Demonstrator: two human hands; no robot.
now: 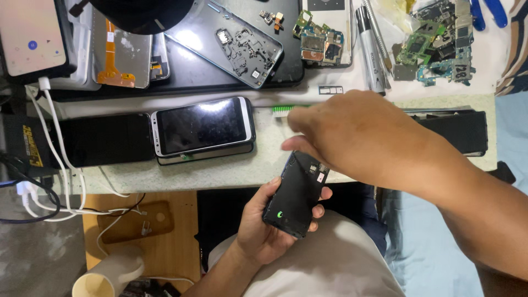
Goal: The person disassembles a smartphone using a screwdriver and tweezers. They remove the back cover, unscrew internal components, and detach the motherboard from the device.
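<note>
My left hand (264, 225) grips a small black phone body (294, 195) with its back open, held over my lap below the worktop edge. My right hand (352, 135) reaches across the worktop just above that phone, fingers stretched toward a green-and-white toothbrush (283, 110) lying on the surface. Whether the fingertips touch the brush I cannot tell, since the hand is blurred. A silver-edged phone (201, 127) with a dark screen lies on the worktop to the left of my right hand.
Opened phone frames (231, 41), circuit boards (322, 41), a silver pen-like tool (371, 49) and more boards (434, 44) lie at the back. A lit phone (30, 36) sits top left with white cables (52, 143). A cup (110, 275) stands on the floor.
</note>
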